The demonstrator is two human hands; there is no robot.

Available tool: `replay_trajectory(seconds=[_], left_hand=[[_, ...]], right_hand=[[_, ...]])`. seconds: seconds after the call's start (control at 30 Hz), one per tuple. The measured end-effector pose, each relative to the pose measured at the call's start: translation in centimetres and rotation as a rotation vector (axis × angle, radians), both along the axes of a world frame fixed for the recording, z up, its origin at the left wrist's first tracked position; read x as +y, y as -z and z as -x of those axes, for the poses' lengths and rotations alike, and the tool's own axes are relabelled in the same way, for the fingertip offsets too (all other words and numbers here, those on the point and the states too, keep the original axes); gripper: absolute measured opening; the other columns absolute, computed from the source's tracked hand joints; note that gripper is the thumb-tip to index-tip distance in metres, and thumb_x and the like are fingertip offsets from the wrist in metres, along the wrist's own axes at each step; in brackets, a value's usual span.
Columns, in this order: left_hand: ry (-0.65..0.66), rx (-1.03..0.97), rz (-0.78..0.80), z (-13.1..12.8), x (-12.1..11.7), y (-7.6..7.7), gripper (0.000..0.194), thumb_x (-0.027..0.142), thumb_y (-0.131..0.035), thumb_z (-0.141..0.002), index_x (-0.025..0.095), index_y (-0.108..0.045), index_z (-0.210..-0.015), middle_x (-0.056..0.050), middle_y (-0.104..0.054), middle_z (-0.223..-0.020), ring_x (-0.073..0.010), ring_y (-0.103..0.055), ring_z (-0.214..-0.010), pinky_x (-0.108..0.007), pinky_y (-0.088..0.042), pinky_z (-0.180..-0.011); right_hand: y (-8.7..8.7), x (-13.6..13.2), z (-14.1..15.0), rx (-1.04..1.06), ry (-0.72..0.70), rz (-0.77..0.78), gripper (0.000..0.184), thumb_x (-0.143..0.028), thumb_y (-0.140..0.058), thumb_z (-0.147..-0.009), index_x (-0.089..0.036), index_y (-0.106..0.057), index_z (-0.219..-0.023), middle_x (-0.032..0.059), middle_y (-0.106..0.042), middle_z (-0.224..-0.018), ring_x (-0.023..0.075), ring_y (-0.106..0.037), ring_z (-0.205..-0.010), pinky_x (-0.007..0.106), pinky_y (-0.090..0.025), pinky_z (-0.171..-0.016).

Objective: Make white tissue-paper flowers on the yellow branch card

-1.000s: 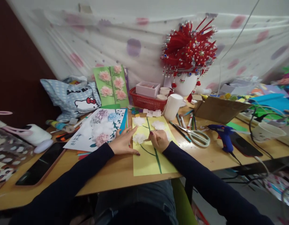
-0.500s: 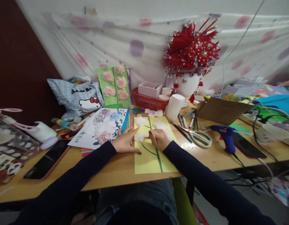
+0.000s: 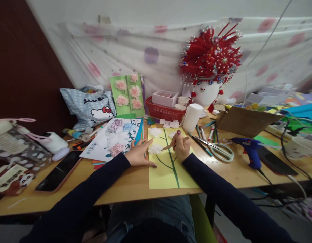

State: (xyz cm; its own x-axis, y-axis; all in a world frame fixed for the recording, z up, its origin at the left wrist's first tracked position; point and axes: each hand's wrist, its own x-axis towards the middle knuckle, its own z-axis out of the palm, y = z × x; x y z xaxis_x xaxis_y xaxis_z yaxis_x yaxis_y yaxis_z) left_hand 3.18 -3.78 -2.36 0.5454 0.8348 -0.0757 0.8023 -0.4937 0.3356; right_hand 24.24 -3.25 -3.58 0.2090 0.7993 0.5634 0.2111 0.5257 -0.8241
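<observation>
A yellow sheet of paper (image 3: 161, 177) lies in front of me, with a green stem and branches on it. White ruffled flowers sit on its upper part; one white flower (image 3: 156, 150) is at the left. My right hand (image 3: 182, 145) is closed around a thin, pointed, light-brown stick (image 3: 168, 146), whose tip is at that flower's right side. Whether the tip touches the petals I cannot tell. My left hand (image 3: 139, 153) rests open at the sheet's left edge, thumb and fingers spread, fingertips close to the same flower.
Left of the sheet lie a white flower picture (image 3: 95, 146) and a phone (image 3: 58, 172). Scissors (image 3: 221, 152), several pens and a blue glue gun (image 3: 250, 152) are on the right. Behind stand a white roll (image 3: 193, 118), a red basket (image 3: 163, 110) and a green flower card (image 3: 125, 109).
My right hand has shifted slightly right and turned, so the stick now shows clearly beside the left flower. The left hand keeps its place by the sheet. The whole view has shifted a little.
</observation>
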Motion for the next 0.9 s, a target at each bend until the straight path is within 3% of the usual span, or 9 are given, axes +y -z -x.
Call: replay_trajectory(seconds=[0.3,0.5,0.9], left_hand=[[-0.017,-0.015,0.001,0.01,-0.03,0.04,0.119,0.073,-0.071,-0.055,0.019,-0.023,-0.15,-0.017,-0.029,-0.153,-0.0407,-0.021,-0.14,-0.061,-0.002,-0.111],[-0.019,-0.021,0.007,0.01,-0.07,-0.1,0.117,0.072,-0.072,-0.056,0.022,-0.023,-0.15,-0.016,-0.029,-0.153,-0.04,-0.021,-0.14,-0.06,-0.001,-0.112],[-0.02,-0.025,0.005,0.05,-0.14,0.0,0.117,0.072,-0.071,-0.057,0.021,-0.022,-0.15,-0.015,-0.029,-0.153,-0.0375,-0.019,-0.142,-0.06,-0.001,-0.112]], right_hand=[[0.35,-0.89,0.57,-0.059,-0.2,0.082,0.063,-0.06,-0.036,-0.092,-0.018,-0.054,-0.049,-0.002,-0.042,-0.033,0.0081,-0.04,-0.03,0.021,-0.031,-0.035],[0.2,-0.67,0.47,-0.066,-0.065,0.039,0.064,-0.059,-0.035,-0.093,-0.018,-0.053,-0.047,-0.0016,-0.042,-0.034,0.0083,-0.041,-0.033,0.022,-0.032,-0.038],[-0.35,-0.52,0.42,0.078,0.009,-0.045,0.064,-0.058,-0.035,-0.093,-0.019,-0.049,-0.044,-0.0025,-0.039,-0.032,0.008,-0.037,-0.03,0.022,-0.029,-0.035]])
